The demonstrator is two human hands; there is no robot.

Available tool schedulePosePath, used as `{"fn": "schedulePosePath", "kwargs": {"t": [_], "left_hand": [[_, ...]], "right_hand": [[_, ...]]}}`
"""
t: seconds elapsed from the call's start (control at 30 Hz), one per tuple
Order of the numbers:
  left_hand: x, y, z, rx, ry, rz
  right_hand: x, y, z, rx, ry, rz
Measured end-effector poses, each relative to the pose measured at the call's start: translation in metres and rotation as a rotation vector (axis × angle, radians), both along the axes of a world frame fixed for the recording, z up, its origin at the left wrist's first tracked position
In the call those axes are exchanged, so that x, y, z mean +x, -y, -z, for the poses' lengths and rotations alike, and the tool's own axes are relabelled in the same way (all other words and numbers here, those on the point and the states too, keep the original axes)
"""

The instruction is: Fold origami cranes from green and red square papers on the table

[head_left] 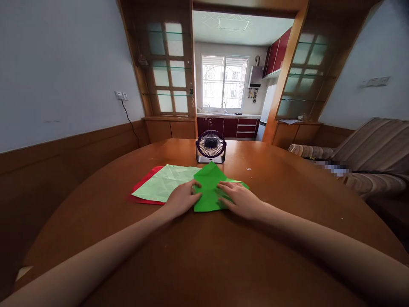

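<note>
Green paper [209, 187] is laid flat on the wooden surface [204, 251], folded to a peak pointing to 12 o'clock | left hand [182, 199] is pressed flat, fingers spread, on its 9 o'clock edge | right hand [240, 199] is pressed flat on its 3 o'clock side, nothing gripped | pale green sheet [166, 183] over red sheet [143, 187] is seen at 9 o'clock, touching | small fan [211, 146] stands at 12 o'clock, near.

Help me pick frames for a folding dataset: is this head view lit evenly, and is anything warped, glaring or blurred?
Head view: daylight from the window overexposes the panes; the table edge bows strongly from wide-angle distortion; the forearms stretch and soften near the bottom corners; both hands, left hand and right hand, and the green paper look sharp; a pixelated patch sits by the sofa.
</note>
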State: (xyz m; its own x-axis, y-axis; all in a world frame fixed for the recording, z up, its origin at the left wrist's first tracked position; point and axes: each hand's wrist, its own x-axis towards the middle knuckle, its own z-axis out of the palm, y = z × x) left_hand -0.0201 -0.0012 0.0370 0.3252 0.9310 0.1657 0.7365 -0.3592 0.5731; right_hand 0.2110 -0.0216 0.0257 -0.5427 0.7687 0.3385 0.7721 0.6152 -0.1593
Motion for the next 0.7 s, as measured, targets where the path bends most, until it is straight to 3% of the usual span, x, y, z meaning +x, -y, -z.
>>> {"fn": "schedulePosePath", "kwargs": {"t": [0.13, 0.3, 0.4, 0.53, 0.7], "left_hand": [[0.01, 0.017, -0.001, -0.068, -0.094, 0.177], [0.008, 0.018, 0.003, 0.221, -0.217, 0.206], [0.002, 0.009, 0.011, 0.343, -0.273, 0.262], [-0.004, -0.002, 0.022, 0.331, -0.365, 0.352], [-0.002, -0.008, 0.025, 0.314, -0.432, 0.392]], "right_hand": [[0.001, -0.005, 0.019, -0.119, 0.084, 0.025], [0.017, -0.013, 0.018, -0.167, 0.078, -0.05], [0.018, -0.012, 0.013, -0.139, 0.079, -0.12], [0.015, -0.01, 0.009, -0.073, 0.021, -0.215], [0.008, -0.013, 0.013, -0.006, -0.022, -0.163]]}}
